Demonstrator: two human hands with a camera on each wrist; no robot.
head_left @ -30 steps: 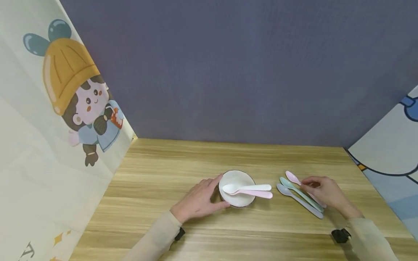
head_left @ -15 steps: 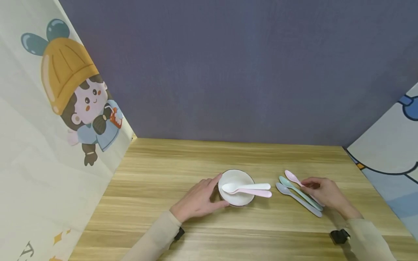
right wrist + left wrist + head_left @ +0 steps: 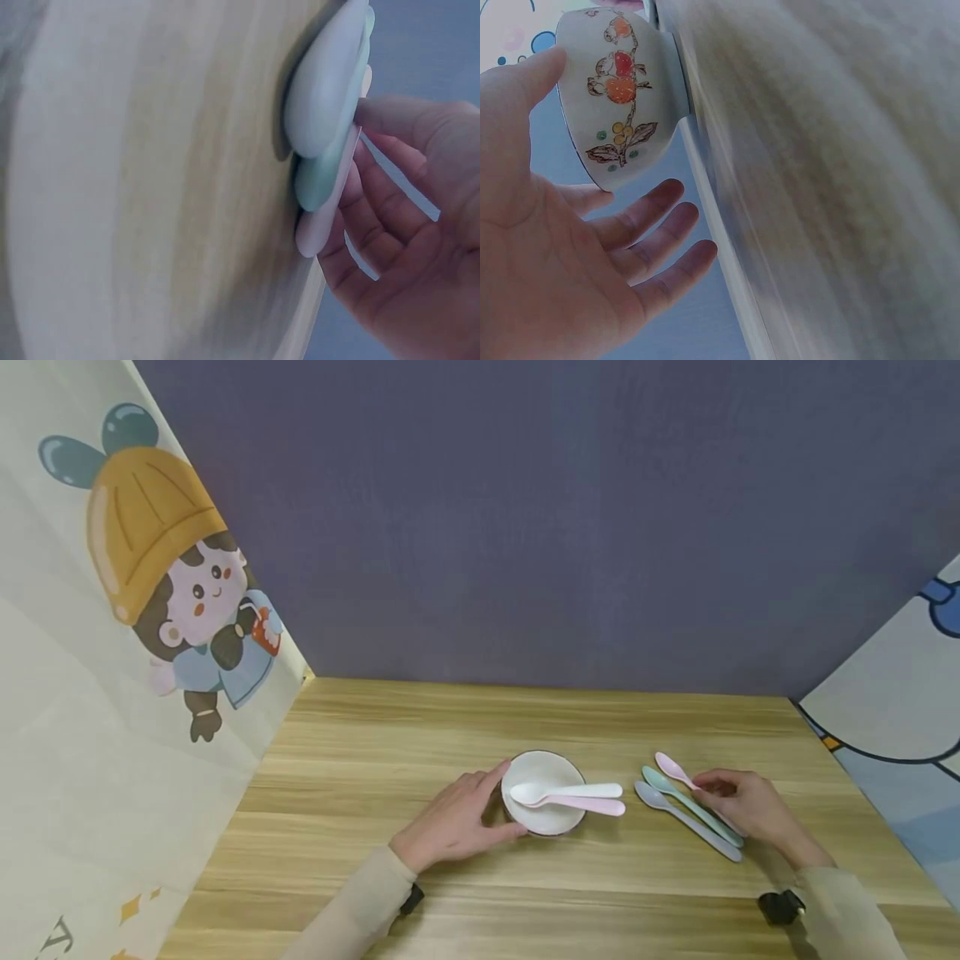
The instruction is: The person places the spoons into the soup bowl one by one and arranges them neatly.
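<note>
Round white bowl [image 3: 551, 764] with dark rim, on wood-grain bench [image 3: 375, 727], held between thumb and forefinger of left hand [image 3: 453, 822]; white spoon [image 3: 588, 791] and pale-pink spoon [image 3: 596, 807] in it, handles overhanging. Slim pink spoon [image 3: 670, 765], pinched by right hand [image 3: 753, 810], beside mint-green spoon [image 3: 693, 807] and grey spoon [image 3: 686, 820].

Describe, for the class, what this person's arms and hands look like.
Plain, light beige long sleeves reach down to the wrists. A small black wrist camera shows at each wrist. The left hand and right hand are ungloved.
</note>
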